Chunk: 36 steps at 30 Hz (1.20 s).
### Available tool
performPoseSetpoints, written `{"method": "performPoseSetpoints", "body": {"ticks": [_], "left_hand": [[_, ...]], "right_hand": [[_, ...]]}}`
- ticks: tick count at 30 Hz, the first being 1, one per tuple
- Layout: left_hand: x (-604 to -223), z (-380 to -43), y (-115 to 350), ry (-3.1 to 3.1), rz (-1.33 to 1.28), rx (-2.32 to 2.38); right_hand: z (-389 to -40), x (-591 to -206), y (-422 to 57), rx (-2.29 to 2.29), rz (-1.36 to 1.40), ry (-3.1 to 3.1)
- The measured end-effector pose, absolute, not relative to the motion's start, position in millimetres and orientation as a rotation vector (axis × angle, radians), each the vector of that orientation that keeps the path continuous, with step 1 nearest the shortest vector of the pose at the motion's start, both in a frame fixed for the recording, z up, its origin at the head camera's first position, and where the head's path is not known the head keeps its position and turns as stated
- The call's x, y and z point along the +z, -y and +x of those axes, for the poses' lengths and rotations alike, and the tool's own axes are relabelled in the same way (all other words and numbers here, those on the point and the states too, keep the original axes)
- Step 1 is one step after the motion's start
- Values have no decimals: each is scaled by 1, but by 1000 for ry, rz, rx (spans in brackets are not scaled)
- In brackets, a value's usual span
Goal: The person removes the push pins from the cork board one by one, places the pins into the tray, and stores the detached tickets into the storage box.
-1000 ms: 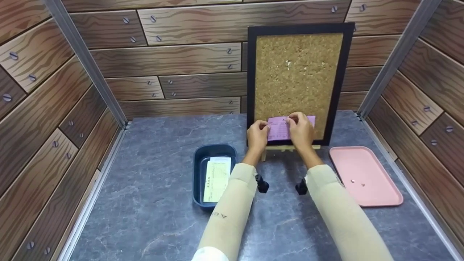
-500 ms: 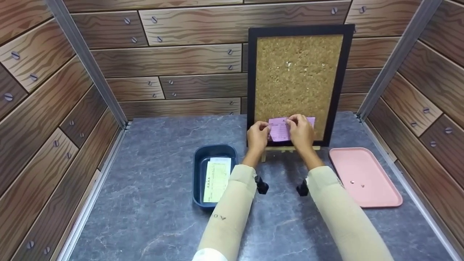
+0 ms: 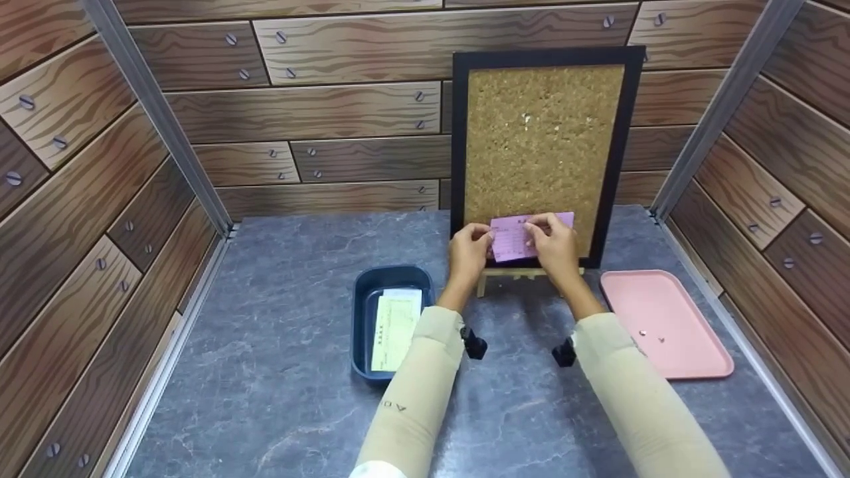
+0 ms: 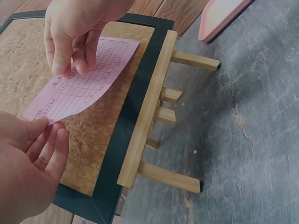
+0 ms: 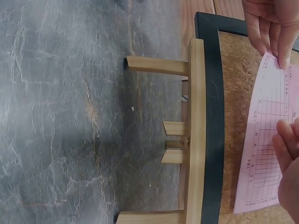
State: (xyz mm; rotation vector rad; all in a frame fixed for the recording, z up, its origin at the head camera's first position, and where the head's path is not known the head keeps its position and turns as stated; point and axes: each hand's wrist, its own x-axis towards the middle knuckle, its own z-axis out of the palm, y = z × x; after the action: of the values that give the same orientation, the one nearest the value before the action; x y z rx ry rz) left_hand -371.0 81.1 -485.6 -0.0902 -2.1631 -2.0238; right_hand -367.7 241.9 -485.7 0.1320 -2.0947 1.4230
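Note:
A pink printed paper form point(image 3: 510, 240) lies across the lower part of a framed corkboard point(image 3: 544, 146). My left hand point(image 3: 469, 251) pinches its left end between thumb and fingers. In the left wrist view the form point(image 4: 88, 91) bows, with its lower edge lifted off the cork. My right hand point(image 3: 556, 245) has thumb and fingertips pinched together at the form's upper edge, near the middle; I cannot tell what small thing sits between them. In the right wrist view the fingers of that hand point(image 5: 288, 144) are in front of the form.
The corkboard leans on a small wooden easel point(image 4: 148, 112). A dark blue bin point(image 3: 360, 318) with pale green paper slips point(image 3: 396, 332) stands left. On the right, a pink tray point(image 3: 690, 312) bears two tiny metallic pieces point(image 3: 643, 333). Board-patterned walls enclose the grey table point(image 3: 285, 345).
The form has tilted slightly, its lower left corner dropping and coming toward me. My right wrist has shifted a little to the right; my left hand stays on the form's left end.

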Motion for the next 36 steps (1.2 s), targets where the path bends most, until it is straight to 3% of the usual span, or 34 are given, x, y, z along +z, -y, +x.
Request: {"method": "performPoseSetpoints", "body": {"ticks": [7, 15, 36], "left_hand": [[-482, -363, -77, 2067, -140, -2148], [-479, -352, -66, 1981, -170, -2210], [-480, -322, -17, 1911, -160, -2151]], "right_hand": [[-359, -479, -244, 1487, 134, 2014], [-320, -446, -234, 1481, 231, 2010], [-300, -449, -276, 1464, 208, 1983]]}}
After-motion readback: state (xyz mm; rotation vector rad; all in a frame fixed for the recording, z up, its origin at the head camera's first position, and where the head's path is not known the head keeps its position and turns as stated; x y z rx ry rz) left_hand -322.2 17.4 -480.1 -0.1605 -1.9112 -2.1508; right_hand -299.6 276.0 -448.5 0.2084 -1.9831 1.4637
